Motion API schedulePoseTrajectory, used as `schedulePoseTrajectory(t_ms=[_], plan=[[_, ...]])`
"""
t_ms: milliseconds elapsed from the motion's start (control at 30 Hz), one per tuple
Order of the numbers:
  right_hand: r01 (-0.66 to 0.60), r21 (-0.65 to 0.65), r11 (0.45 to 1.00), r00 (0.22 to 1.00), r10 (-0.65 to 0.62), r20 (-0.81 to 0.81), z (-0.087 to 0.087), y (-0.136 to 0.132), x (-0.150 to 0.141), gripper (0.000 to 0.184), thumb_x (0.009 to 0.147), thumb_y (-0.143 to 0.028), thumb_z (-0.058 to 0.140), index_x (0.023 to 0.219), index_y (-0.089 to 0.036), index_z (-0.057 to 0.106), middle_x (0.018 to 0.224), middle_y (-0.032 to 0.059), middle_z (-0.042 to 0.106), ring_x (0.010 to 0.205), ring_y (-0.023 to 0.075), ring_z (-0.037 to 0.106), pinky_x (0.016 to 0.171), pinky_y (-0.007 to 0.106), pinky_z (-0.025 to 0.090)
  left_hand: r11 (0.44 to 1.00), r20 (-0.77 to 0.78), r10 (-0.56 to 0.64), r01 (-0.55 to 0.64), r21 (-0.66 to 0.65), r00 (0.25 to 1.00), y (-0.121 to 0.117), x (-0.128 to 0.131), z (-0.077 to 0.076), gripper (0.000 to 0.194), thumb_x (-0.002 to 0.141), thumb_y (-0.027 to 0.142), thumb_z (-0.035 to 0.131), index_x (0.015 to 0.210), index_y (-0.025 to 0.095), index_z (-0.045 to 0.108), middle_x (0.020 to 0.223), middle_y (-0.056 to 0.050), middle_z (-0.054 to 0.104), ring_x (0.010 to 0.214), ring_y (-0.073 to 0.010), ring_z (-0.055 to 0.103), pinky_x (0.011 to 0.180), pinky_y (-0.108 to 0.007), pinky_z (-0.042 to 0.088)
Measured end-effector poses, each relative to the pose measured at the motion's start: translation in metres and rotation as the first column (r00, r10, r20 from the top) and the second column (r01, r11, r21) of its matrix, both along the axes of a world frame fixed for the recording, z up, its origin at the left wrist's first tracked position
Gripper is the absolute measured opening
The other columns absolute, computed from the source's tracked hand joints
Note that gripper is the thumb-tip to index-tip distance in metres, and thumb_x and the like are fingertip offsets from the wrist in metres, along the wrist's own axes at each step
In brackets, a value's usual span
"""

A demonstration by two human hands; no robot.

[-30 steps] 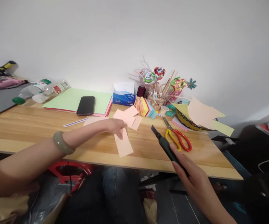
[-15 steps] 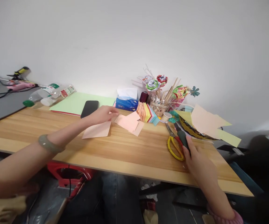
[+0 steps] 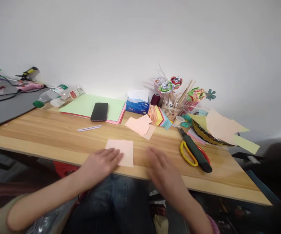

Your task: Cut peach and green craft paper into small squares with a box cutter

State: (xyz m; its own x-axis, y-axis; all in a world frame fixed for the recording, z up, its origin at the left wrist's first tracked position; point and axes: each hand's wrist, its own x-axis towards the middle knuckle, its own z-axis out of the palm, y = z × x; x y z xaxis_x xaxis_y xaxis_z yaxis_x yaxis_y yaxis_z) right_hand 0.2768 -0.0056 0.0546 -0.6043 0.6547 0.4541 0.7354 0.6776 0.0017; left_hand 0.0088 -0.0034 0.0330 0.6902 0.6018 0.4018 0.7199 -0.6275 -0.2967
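A square of pale pink paper (image 3: 127,151) lies near the table's front edge. My left hand (image 3: 103,164) rests flat over its lower left corner, fingers stretched out. To the right of the sheet, my right hand (image 3: 163,169) is blurred by motion, its fingers extended and nothing visible in them. Several overlapping pink paper pieces (image 3: 139,125) lie behind the sheet. Farther right are scissors with yellow and red handles (image 3: 187,155) and, across them, a dark green-handled tool (image 3: 197,154) resembling a cutter.
A black phone (image 3: 99,112) sits on green paper (image 3: 79,105), with a thin pale strip (image 3: 89,128) in front. Along the wall stand a blue tissue pack (image 3: 137,106), fanned coloured papers (image 3: 158,117) and paper flowers (image 3: 167,87). Plastic bottles (image 3: 54,94) lie at left; loose sheets (image 3: 220,125) at right.
My right hand has let go of the dark-handled tool and moved left. My left hand has come toward the front edge with the pink sheet, uncovering the phone and pale strip.
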Motion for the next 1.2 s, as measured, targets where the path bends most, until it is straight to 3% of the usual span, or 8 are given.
schedulePoseTrajectory(t_ms=[100,167,267,500,667,800,967,1200], plan=[[-0.173,-0.144,0.974,0.984,0.165,-0.065,-0.009,-0.013,-0.029,0.038,0.085,-0.015,0.048,0.122,-0.015,0.051,0.124,0.0099,0.058,0.115,0.0222,0.051,0.095,0.039,0.045,0.992,0.176,-0.124,0.117,0.048,0.977,-0.019,0.014,-0.001,0.026,0.091,0.016,0.043,0.107,0.012,0.064,0.102,-0.008,0.070,0.090,-0.0221,0.066,0.076,-0.035,0.054],[-0.201,-0.174,0.964,0.975,0.179,-0.135,-0.013,-0.016,-0.033,0.031,0.084,-0.011,0.049,0.112,-0.017,0.058,0.119,0.0074,0.062,0.113,0.0216,0.052,0.094,0.039,0.046,0.982,0.301,-0.153,0.179,-0.059,0.941,-0.022,0.008,0.000,0.027,0.093,0.023,0.043,0.108,0.014,0.064,0.104,-0.006,0.070,0.092,-0.0206,0.064,0.079,-0.034,0.054],[-0.185,-0.189,0.964,0.963,0.140,-0.231,-0.015,-0.017,-0.028,0.027,0.085,-0.009,0.048,0.105,-0.019,0.062,0.111,0.0053,0.065,0.106,0.0199,0.056,0.087,0.037,0.049,0.945,0.508,-0.085,0.231,-0.231,0.857,-0.019,-0.007,-0.001,0.025,0.092,0.022,0.044,0.104,0.021,0.066,0.106,-0.004,0.069,0.098,-0.0176,0.059,0.083,-0.032,0.052],[0.040,-0.209,0.977,0.924,-0.116,-0.365,-0.017,-0.017,-0.040,0.018,0.090,-0.022,0.048,0.096,-0.018,0.064,0.081,0.0036,0.068,0.075,0.0156,0.061,0.066,0.029,0.051,0.952,0.731,0.160,0.093,-0.292,0.663,-0.029,0.005,-0.004,0.015,0.087,0.023,0.057,0.081,0.022,0.070,0.095,-0.004,0.069,0.089,-0.0183,0.058,0.072,-0.031,0.053],[0.290,-0.306,0.907,0.848,-0.392,-0.356,-0.018,-0.014,-0.054,0.035,0.090,-0.038,0.046,0.111,-0.013,0.056,0.069,-0.0004,0.066,0.058,0.0132,0.063,0.053,0.023,0.050,0.962,0.780,0.234,-0.022,-0.273,0.581,-0.025,0.015,-0.005,0.010,0.085,0.024,0.060,0.080,0.021,0.068,0.081,-0.001,0.068,0.078,-0.0157,0.058,0.065,-0.026,0.050],[0.394,-0.267,0.880,0.821,-0.467,-0.328,-0.016,-0.014,-0.061,0.029,0.091,-0.041,0.043,0.100,-0.016,0.055,0.062,-0.0030,0.063,0.051,0.0127,0.062,0.044,0.021,0.046,0.944,0.754,0.313,-0.099,-0.316,0.578,-0.019,0.014,-0.007,0.015,0.086,0.031,0.057,0.081,0.021,0.066,0.068,0.001,0.063,0.066,-0.0136,0.059,0.058,-0.023,0.047],[0.331,-0.230,0.915,0.886,-0.385,-0.257,-0.016,-0.012,-0.060,0.020,0.093,-0.032,0.039,0.084,-0.023,0.053,0.067,-0.0027,0.062,0.058,0.0124,0.062,0.049,0.021,0.044,0.893,0.659,0.444,-0.240,-0.381,0.606,-0.018,0.010,-0.016,0.025,0.086,0.044,0.054,0.094,0.022,0.059,0.071,0.003,0.062,0.064,-0.0126,0.064,0.053,-0.020,0.047],[0.321,-0.270,0.908,0.918,-0.368,-0.144,-0.021,-0.008,-0.059,0.031,0.097,-0.032,0.028,0.082,-0.025,0.054,0.071,-0.0018,0.061,0.066,0.0139,0.060,0.055,0.023,0.042,0.942,0.603,0.280,-0.091,-0.324,0.747,-0.015,0.000,-0.017,0.008,0.087,0.028,0.054,0.087,0.023,0.060,0.070,0.003,0.063,0.064,-0.0102,0.062,0.056,-0.016,0.047]])
